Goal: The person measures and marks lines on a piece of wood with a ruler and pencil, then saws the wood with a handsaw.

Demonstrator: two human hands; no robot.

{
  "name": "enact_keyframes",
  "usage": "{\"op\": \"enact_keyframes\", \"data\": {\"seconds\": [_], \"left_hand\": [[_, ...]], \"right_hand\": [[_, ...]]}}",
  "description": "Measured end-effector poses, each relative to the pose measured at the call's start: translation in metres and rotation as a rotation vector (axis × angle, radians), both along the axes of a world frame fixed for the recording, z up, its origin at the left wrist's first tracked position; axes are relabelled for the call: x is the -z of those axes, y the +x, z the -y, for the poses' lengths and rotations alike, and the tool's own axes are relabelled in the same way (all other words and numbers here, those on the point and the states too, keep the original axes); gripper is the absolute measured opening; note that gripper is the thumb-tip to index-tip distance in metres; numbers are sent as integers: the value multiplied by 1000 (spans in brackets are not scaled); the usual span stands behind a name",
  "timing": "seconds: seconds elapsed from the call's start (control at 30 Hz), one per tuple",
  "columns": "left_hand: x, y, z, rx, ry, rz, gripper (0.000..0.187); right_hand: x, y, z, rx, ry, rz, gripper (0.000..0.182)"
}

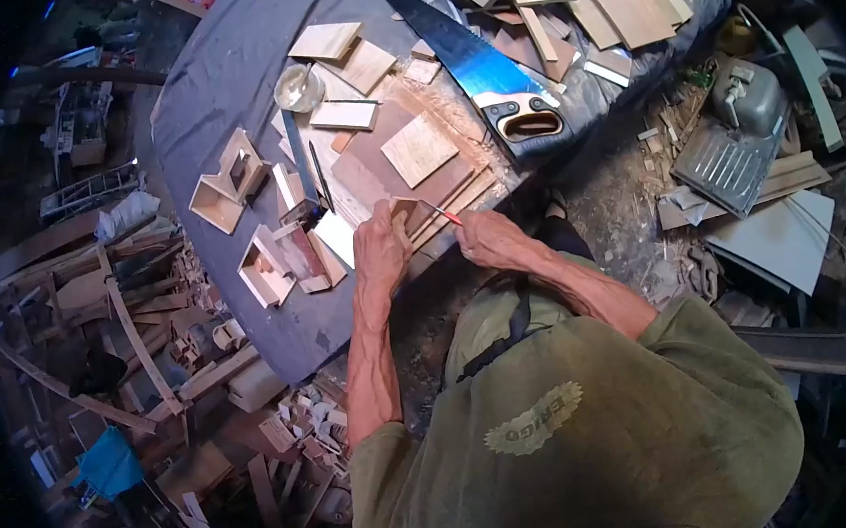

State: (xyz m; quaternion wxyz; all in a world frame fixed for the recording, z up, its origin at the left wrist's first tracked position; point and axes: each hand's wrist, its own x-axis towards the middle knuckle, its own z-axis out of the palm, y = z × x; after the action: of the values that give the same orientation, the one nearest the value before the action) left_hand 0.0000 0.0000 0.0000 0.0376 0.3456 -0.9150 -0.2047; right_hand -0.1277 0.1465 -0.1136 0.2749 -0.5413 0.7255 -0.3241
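My left hand [382,245] is closed around a small wooden piece [404,214] near the table's front edge. In my right hand [490,239] is a thin tool with a red end [453,218]; its narrow tip points at that wooden piece. I cannot make out the tool's exact kind. Just beyond my hands, a square light wood block [419,149] lies on a brown board [368,178]. Left of my left hand stand small wooden box assemblies [268,267], with another [229,183] farther back.
A handsaw [472,50] with a blue blade lies on the cloth-covered table [220,92]. Near it are a glass jar [299,89], a metal ruler [299,160] and stacked boards [611,1]. Wood scraps [307,424] litter the floor at left; a metal sink [734,159] lies at right.
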Motion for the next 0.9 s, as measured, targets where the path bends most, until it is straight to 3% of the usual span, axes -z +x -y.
{"op": "enact_keyframes", "data": {"seconds": [0.1, 0.17, 0.2, 0.27, 0.37, 0.4, 0.5, 0.6, 0.67, 0.77, 0.8, 0.9], "left_hand": [[3, -3, -7, -61, 82, -159, 16], [-3, 4, -4, -131, 102, -244, 18], [-2, 8, 1, -136, 116, -327, 18], [12, 13, 13, -143, 152, -501, 20], [24, 6, 26, -459, 541, -505, 22], [27, 5, 34, -475, 566, -390, 31], [30, -3, 29, -474, -210, 5, 51], [44, -33, 51, -241, -221, 29, 74], [17, -52, 30, -74, -333, -45, 80], [27, -84, 33, 2, -106, 23, 85], [17, -89, 35, 36, -114, -22, 85], [0, -97, 47, 31, -19, -130, 74]], "right_hand": [[-2, -16, -9, 48, -179, -225, 14], [-77, -30, 7, 132, -192, -220, 11], [-60, -35, 21, 74, -254, -229, 13], [-76, -42, 43, 286, -143, -58, 17], [-92, -62, 53, 415, -77, 54, 28], [-82, -69, 54, 432, -117, 22, 29], [-61, -84, 55, 455, -97, -55, 29], [-49, -92, 61, 431, -45, -59, 30], [-46, -90, 65, 434, -25, -30, 35], [-59, -84, 64, 485, -118, 20, 41], [-60, -86, 64, 465, -34, 45, 48], [-52, -91, 64, 444, -135, 181, 49]]}}
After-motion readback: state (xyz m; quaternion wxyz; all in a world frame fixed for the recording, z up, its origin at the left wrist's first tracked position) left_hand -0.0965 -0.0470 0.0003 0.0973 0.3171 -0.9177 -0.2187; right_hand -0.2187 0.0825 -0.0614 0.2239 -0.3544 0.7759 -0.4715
